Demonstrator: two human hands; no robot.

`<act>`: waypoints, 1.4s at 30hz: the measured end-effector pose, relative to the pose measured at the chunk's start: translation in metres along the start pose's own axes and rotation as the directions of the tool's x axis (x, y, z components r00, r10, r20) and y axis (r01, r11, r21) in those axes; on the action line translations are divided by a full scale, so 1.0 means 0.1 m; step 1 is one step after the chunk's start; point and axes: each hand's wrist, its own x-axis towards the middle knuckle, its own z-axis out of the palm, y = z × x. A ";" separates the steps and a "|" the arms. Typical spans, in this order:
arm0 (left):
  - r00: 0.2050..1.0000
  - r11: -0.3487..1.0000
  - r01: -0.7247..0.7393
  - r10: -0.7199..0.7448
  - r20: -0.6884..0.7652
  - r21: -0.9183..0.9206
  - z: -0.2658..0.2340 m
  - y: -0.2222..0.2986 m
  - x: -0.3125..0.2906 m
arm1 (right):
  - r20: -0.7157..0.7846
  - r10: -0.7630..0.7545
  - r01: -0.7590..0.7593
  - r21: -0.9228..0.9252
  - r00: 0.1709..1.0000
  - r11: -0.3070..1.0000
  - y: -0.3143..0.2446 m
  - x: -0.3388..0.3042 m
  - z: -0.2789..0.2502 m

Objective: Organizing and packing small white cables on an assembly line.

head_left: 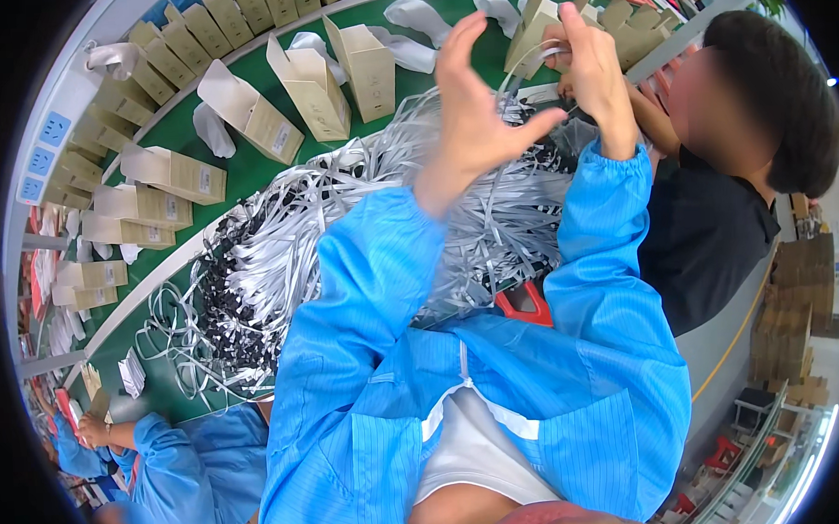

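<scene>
My left hand [474,103] is raised over the bench with fingers apart and thumb stretched out, holding nothing. To its right, my right hand [596,66] has its fingers curled on a looped pale strap [522,63], which hangs down toward the heap. Beneath both hands lies a large tangled pile of silvery-grey flat straps [288,206] with small black end pieces. Just beyond my hands stands an open beige carton [528,38], partly hidden by the right one.
Open beige cartons [369,74] and white wrapped pieces [417,20] line the green belt [179,132]. A red-handled object [524,304] lies by my front. A person in black [705,234] works close on my right; another in blue [200,464] sits at lower left.
</scene>
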 end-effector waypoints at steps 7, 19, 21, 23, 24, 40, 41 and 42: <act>0.426 0.160 0.889 0.063 0.903 -0.430 0.09 -0.07 -0.27 | -0.120 -0.234 0.217 -0.142 0.965 0.966 -0.24 0.07 0.14; 0.208 -0.288 0.913 -0.283 0.936 -0.290 -0.25 -0.20 0.23 | 0.271 -0.239 0.209 0.133 0.933 0.969 0.68 -0.46 0.70; 0.184 -0.197 0.943 -0.359 0.915 -0.267 -0.27 -0.23 0.25 | 0.448 -0.193 -0.095 0.543 0.873 0.834 0.64 -0.57 0.94; 0.167 -0.014 0.979 -0.510 0.844 -0.202 -0.34 -0.28 0.27 | 0.514 -0.083 -0.202 0.473 0.854 0.858 0.63 -0.59 0.95; 0.169 -0.012 0.979 -0.512 0.842 -0.203 -0.36 -0.33 0.25 | 0.567 0.034 -0.306 0.391 0.823 0.868 0.63 -0.59 0.94; 0.002 -0.064 0.997 -0.562 0.827 -0.046 0.00 -0.50 -0.81 | -0.576 0.129 0.044 0.276 0.807 0.960 0.68 -0.53 0.90; 0.088 0.045 0.996 -0.560 0.824 -0.076 -0.03 -0.56 -0.79 | -0.615 0.053 0.054 0.155 0.787 0.986 0.71 -0.52 0.88; 0.173 0.154 0.983 -0.548 0.818 -0.105 -0.07 -0.61 -0.77 | -0.614 0.056 0.052 0.156 0.787 0.986 0.77 -0.50 0.83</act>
